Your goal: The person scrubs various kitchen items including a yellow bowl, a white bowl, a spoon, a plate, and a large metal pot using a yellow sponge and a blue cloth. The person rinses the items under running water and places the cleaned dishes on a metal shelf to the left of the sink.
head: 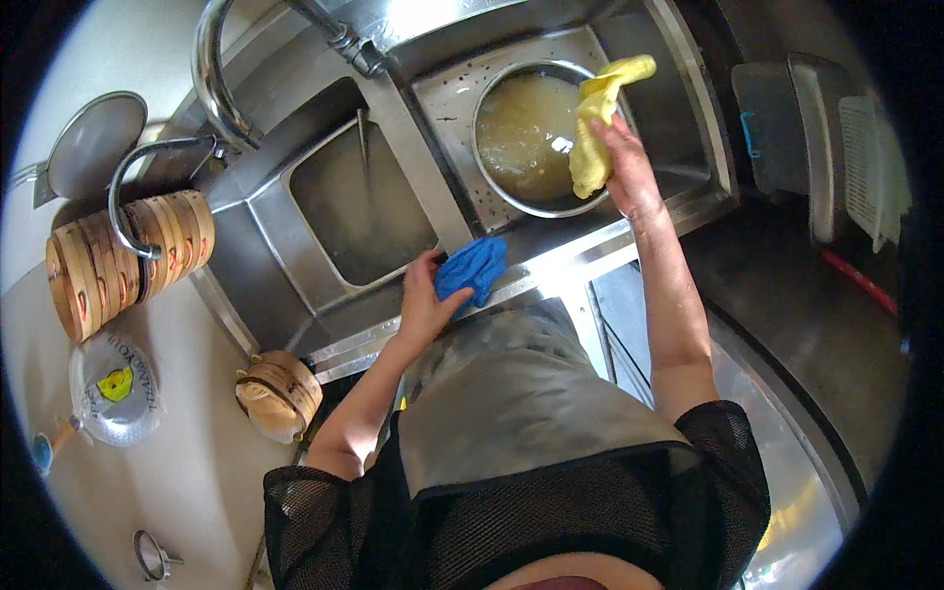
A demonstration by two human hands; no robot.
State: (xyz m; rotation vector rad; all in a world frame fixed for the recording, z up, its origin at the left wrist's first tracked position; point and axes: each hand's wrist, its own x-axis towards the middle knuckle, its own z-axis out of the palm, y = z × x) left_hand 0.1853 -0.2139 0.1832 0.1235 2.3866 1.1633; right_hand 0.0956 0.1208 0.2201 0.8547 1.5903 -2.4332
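Observation:
A wrung-looking yellow cloth (592, 140) is gripped in my right hand (628, 164), over the right side of a round metal pot (476, 140). Cloudy brownish liquid (527, 133) fills much of the pot, which stands in the right sink basin (450, 96). At the sink's front edge, my left hand (428, 299) holds a crumpled blue cloth (472, 271) between thumb and fingers. Just beyond that hand lies the left basin (269, 243), where a rectangular metal container (306, 254) holds murky water and a thin handle (363, 144) leans in it.
A chrome faucet (214, 81) arches over the sink's back left. Stacked bamboo steamers (133, 251), a round strainer (99, 144), a plastic-wrapped bundle (118, 391), a smaller bamboo steamer (284, 391) and a metal funnel (151, 554) are at left. Trays and a white basket (863, 162) stand at right.

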